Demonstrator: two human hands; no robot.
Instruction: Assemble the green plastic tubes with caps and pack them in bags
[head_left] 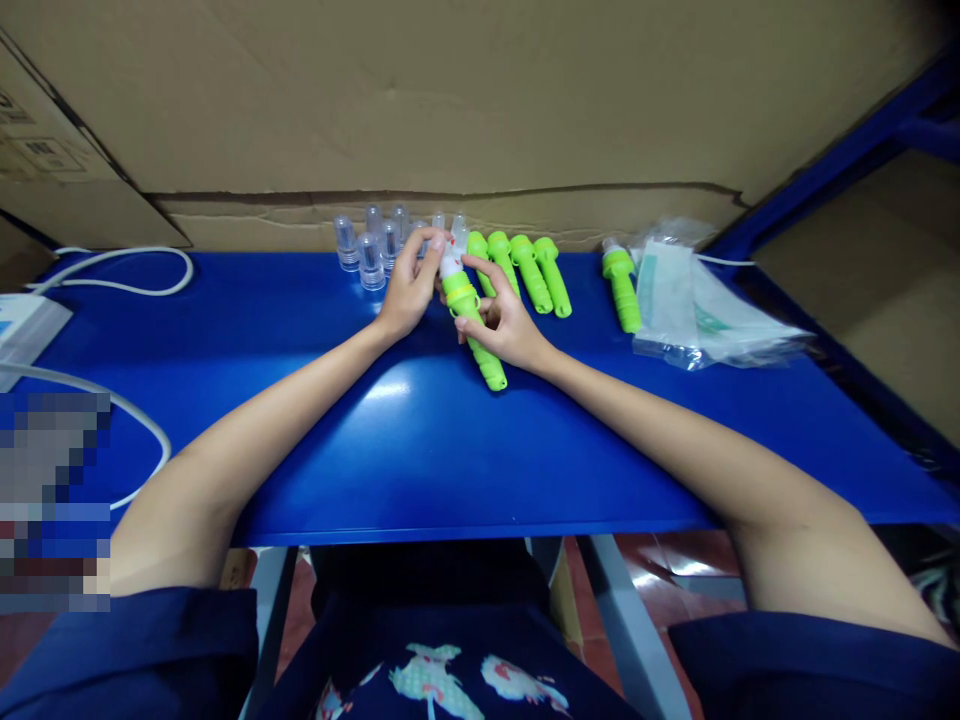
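Observation:
My right hand (508,325) is closed around a lime-green, flashlight-shaped handle (486,362) with a ribbed grip and a yellow ring, tilted with its white upper end away from me. The fingers of my left hand (409,285) pinch at that upper end, where a whitish, partly clear piece with a bit of red shows; the fingers hide its details. Just left of my left hand stand several clear plastic caps (371,262). Beyond my right hand lie several more green handles (531,272), side by side.
Farther right, another green handle with a clear top (621,290) lies beside a clear plastic bag (697,305) of white and green sheets. A white cable (142,290) loops at the left of the blue table (337,450). Cardboard (480,100) stands along the back.

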